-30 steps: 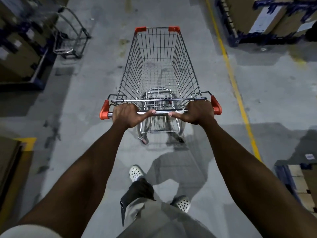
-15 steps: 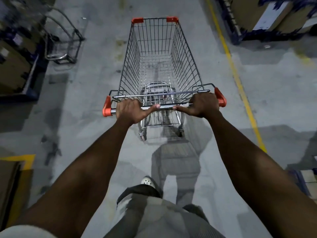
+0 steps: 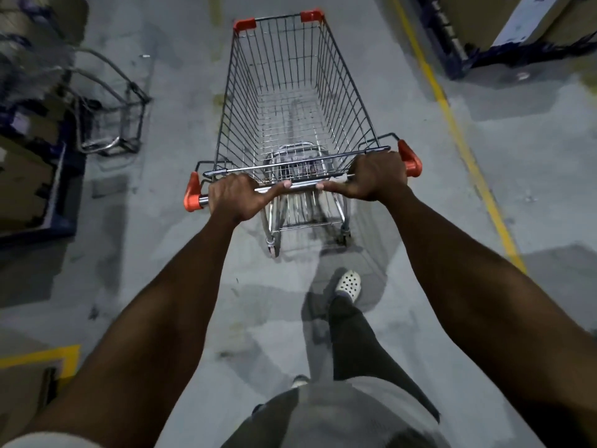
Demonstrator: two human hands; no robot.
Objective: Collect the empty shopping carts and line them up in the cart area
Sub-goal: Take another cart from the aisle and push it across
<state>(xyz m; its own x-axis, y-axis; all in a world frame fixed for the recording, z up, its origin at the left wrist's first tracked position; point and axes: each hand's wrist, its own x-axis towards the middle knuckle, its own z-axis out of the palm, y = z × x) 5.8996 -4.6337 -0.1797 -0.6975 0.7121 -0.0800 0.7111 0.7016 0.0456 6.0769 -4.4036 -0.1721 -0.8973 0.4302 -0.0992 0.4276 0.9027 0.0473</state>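
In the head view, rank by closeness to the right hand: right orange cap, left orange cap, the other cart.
1. Right orange cap, beside the right hand.
2. Left orange cap, handle's far end.
3. Other cart, away on the left.

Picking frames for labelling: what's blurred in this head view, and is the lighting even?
Head view: the grey wire cart and cardboard boxes at left are motion-smeared; the silver wire shopping cart with orange corner caps is sharp; lighting is dim, with dark shadow patches across the grey concrete floor.
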